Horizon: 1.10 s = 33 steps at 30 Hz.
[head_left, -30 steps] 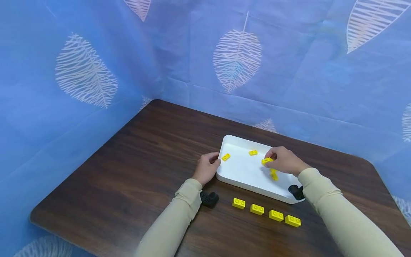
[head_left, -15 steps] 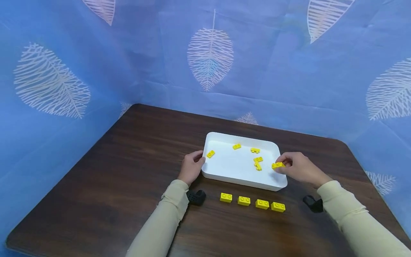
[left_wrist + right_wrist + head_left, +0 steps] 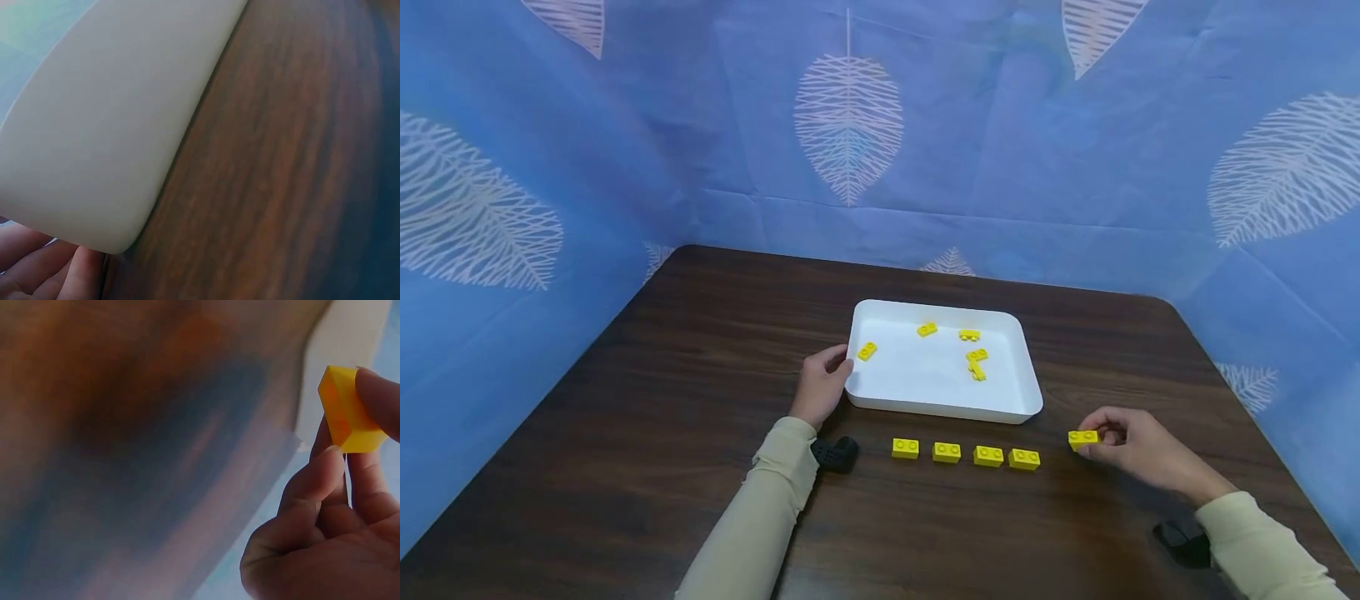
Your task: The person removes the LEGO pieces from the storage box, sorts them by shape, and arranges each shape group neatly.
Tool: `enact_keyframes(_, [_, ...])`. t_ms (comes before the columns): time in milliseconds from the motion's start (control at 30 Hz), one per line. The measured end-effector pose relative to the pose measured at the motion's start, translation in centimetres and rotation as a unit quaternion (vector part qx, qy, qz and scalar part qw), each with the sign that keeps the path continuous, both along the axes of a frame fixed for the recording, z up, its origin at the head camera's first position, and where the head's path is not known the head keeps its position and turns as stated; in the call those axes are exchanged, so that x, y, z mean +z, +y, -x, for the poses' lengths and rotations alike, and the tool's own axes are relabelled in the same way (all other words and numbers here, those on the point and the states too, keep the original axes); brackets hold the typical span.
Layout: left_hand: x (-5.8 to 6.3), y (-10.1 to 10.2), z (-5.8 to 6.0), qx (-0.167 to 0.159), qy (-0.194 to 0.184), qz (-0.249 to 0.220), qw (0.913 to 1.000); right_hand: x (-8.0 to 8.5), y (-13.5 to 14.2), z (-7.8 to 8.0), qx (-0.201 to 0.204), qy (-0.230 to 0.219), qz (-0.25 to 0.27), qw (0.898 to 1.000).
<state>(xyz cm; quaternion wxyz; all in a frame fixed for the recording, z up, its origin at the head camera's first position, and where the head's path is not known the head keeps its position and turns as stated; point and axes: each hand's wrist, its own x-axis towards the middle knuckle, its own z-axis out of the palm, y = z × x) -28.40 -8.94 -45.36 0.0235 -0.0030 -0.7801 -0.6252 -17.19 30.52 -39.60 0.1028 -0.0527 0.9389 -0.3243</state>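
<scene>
In the head view my right hand (image 3: 1138, 446) pinches a yellow toy brick (image 3: 1082, 440) between thumb and fingers, to the right of the white tray (image 3: 940, 412). The right wrist view shows the hollow underside of this brick (image 3: 340, 412). My left hand (image 3: 820, 387) touches the tray's left wall, near its front corner, with its fingertips on the outside. A row of several yellow bricks (image 3: 947, 452) stands on the table in front of the tray. Inside the tray lie several thinner yellow pieces, among them one at the left (image 3: 867, 351) and one at the back (image 3: 927, 329).
The dark wooden table (image 3: 700, 350) extends to all sides of the tray. A blue cloth (image 3: 925, 167) with white leaf patterns hangs behind it. Black devices are worn at the left wrist (image 3: 837, 455) and the right wrist (image 3: 1183, 543).
My right hand has lifted the brick out of the tray and carried it right and nearer, over the table. The left hand has stayed at the tray. The head view has swung right.
</scene>
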Motion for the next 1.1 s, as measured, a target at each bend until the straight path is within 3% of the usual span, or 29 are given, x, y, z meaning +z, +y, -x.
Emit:
enact_keyframes(333, [-0.2, -0.2, 0.0, 0.007, -0.01, 0.003, 0.9999, -2.3, -1.1, -0.4, -0.002, -0.05, 0.037, 0.998])
enact_keyframes(900, [0.1, 0.0, 0.2, 0.003, -0.017, 0.004, 0.9998, -2.8, -1.3, -0.3, 0.014, -0.033, -0.009, 0.999])
enact_keyframes(1100, [0.1, -0.1, 0.2, 0.003, -0.018, 0.003, 0.9998, -2.8, -1.3, -0.2, 0.038, -0.021, -0.015, 0.999])
